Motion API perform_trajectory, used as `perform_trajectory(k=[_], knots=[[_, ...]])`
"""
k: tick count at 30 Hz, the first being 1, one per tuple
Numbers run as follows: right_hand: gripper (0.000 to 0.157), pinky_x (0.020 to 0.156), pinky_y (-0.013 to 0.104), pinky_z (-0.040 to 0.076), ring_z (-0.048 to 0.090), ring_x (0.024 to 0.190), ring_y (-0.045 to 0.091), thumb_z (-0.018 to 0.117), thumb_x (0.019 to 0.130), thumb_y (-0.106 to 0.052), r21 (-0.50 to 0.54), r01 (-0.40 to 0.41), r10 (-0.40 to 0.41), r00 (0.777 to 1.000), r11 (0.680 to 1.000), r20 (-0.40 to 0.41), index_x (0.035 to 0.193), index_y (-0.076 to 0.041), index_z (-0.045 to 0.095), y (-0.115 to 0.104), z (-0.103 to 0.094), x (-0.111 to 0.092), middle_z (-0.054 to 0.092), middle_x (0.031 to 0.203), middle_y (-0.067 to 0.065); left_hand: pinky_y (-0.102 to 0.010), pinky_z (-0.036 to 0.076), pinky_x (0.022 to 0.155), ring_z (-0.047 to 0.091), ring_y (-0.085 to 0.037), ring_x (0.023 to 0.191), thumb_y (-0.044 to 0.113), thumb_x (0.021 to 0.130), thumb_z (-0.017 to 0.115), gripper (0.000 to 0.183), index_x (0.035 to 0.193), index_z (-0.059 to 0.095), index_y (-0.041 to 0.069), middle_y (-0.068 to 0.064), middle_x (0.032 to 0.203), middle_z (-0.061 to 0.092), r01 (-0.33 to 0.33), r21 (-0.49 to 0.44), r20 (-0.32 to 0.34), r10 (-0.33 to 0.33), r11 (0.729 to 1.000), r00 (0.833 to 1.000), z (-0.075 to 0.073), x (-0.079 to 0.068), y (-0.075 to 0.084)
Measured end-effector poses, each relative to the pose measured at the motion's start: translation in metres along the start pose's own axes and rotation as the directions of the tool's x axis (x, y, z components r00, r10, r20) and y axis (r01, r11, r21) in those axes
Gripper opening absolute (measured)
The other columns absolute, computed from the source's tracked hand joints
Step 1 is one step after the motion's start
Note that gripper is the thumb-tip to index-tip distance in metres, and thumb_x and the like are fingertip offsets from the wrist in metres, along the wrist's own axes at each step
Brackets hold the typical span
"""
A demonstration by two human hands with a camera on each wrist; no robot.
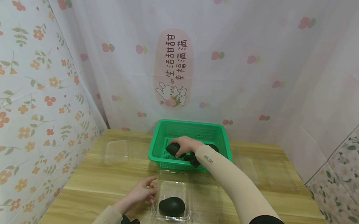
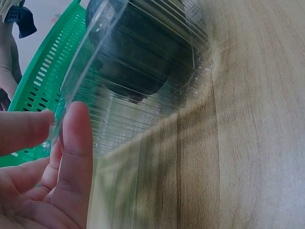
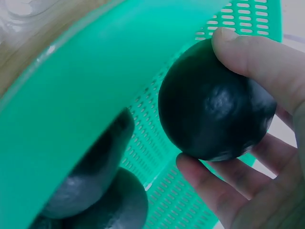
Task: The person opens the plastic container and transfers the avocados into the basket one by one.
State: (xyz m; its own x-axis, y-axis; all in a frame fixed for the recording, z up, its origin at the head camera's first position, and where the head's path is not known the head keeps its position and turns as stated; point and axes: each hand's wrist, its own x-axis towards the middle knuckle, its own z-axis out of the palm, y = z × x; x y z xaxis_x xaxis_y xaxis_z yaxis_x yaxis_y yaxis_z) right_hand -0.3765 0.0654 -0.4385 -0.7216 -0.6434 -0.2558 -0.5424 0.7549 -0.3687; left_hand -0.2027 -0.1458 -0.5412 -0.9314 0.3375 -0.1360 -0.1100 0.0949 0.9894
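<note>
My right hand (image 1: 186, 144) grips a dark avocado (image 3: 214, 105) over the green basket (image 1: 154, 155), thumb on one side and fingers on the other. Several more dark avocados (image 3: 116, 202) lie in the basket, partly hidden by my forearm and the basket wall. In front of the basket stands a clear plastic box (image 1: 172, 187), with one avocado (image 1: 172, 206) in its near end. My left hand (image 1: 141, 191) is at the box's left side. In the left wrist view, its thumb and a finger pinch the clear rim.
Another clear plastic container (image 1: 116, 151) sits on the wooden table (image 1: 87, 189) at the left. More clear containers (image 1: 248, 169) lie at the right, faint against the wood. A printed curtain (image 1: 234, 77) hangs behind the basket.
</note>
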Motion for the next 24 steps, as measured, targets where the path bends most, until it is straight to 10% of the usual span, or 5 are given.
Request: perform_trajectory(k=[24], knots=[[0.056, 0.099, 0.044, 0.045, 0.045, 0.129, 0.029, 0.071, 0.089, -0.024, -0.003, -0.016, 0.016, 0.999, 1.0, 0.037, 0.141, -0.012, 0.051, 0.008, 0.017, 0.004, 0.049, 0.142, 0.009, -0.026, 0.054, 0.055, 0.056, -0.015, 0.07, -0.005, 0.092, 0.057, 0.061, 0.143, 0.026, -0.016, -0.01, 0.096, 0.047, 0.003, -0.01, -0.001, -0.003, 1.0, 1.0, 0.0, 0.001, -0.002]])
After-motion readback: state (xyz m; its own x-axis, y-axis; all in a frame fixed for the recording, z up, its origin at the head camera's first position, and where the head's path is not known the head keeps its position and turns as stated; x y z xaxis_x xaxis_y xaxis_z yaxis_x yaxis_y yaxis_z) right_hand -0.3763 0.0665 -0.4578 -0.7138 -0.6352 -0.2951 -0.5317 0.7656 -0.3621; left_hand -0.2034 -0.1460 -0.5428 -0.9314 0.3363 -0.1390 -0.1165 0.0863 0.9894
